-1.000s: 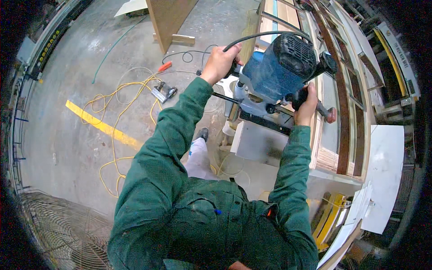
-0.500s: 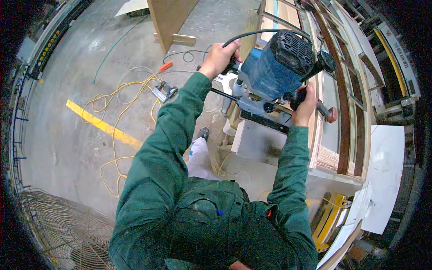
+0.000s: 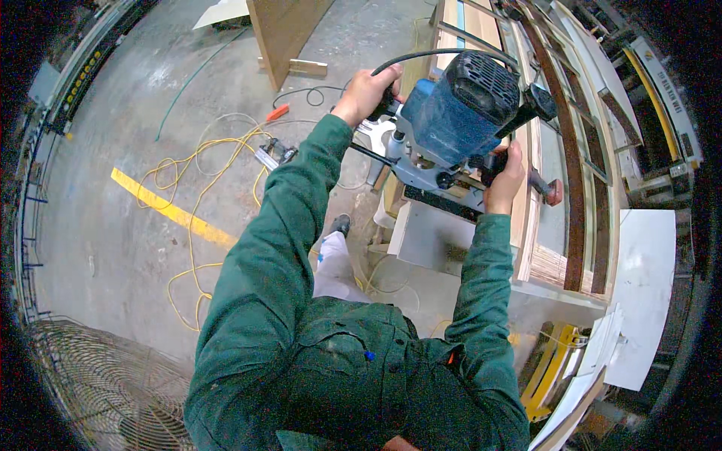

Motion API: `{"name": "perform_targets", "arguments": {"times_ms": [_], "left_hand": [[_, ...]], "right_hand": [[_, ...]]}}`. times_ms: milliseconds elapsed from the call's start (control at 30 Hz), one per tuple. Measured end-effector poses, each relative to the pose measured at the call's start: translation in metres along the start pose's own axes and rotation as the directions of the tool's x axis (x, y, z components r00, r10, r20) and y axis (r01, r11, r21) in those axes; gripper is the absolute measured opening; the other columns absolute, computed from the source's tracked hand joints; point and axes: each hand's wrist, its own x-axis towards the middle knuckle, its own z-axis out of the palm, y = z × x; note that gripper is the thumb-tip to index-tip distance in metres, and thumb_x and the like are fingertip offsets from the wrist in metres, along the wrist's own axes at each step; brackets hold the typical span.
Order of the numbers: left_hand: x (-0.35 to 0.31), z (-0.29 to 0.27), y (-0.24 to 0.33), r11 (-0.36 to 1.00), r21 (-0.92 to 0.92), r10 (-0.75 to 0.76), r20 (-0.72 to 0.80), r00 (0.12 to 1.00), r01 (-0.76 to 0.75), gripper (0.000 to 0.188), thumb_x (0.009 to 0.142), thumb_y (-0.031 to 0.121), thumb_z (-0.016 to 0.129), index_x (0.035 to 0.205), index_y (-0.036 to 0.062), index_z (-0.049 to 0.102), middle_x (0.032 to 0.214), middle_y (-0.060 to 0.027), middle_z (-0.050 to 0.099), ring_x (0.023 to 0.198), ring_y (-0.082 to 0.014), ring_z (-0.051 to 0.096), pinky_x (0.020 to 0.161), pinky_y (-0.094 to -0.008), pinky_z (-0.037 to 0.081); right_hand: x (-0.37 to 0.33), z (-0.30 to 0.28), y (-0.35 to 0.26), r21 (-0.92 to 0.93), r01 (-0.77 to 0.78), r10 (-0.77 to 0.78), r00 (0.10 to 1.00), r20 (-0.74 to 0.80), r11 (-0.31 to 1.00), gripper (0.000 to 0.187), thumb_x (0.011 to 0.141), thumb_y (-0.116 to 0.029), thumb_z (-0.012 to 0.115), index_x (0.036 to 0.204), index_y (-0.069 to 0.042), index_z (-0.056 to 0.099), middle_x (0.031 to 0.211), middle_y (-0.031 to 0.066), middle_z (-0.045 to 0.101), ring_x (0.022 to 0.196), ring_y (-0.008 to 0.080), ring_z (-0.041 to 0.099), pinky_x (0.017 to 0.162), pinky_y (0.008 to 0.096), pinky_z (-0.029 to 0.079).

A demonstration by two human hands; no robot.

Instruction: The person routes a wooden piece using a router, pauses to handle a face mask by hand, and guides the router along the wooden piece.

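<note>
Okay, left hand (image 3: 367,98) is wrapped round one side handle of a blue-and-black router (image 3: 451,116); right hand (image 3: 508,177) is closed on the black handle (image 3: 492,167) opposite. Fingers are partly hidden, but both grips look firm. So the router is held between the two hands, motor end up, probably so that its weight is shared and tipping is resisted from both sides.

Just above the left hand, a black cable (image 3: 421,54) is arched over to the motor, seemingly clear of the base. Below that hand, a thin dark rod (image 3: 370,155) is carried out sideways from the base. Between the hands and lower down, a grey-white panel (image 3: 432,237) is seen under the base; whether they touch cannot be told.

Just beside the right hand, a red-ended tool (image 3: 553,192) is laid among pale wood strips (image 3: 526,229); farther right, dark brown strips (image 3: 573,225) are lined up lengthwise, presumably for tidy stacking.

Left of and below the left hand, a small metal tool (image 3: 280,152) is left on the floor (image 3: 105,248) beside a loose yellow cord (image 3: 242,140). Well beyond that hand, a brown panel (image 3: 289,34) is stood upright, a wood block (image 3: 308,68) set at its foot, perhaps as a prop.
</note>
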Motion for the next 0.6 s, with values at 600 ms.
{"name": "perform_targets", "arguments": {"times_ms": [600], "left_hand": [[0.006,-0.006,-0.008,0.997,-0.083,0.005,0.021,1.0,-0.003,0.043,0.09,0.042,0.049,0.07,0.0053,0.059,0.068,-0.007,0.062,0.061,-0.0147,0.055,0.061,-0.0274,0.043]], "right_hand": [[0.003,-0.002,0.011,-0.046,0.035,-0.034,0.999,0.004,0.998,0.053,0.09,-0.046,0.047,0.075,0.002,0.063,0.07,0.0057,0.058,0.063,0.0141,0.053,0.063,0.0281,0.042]]}}
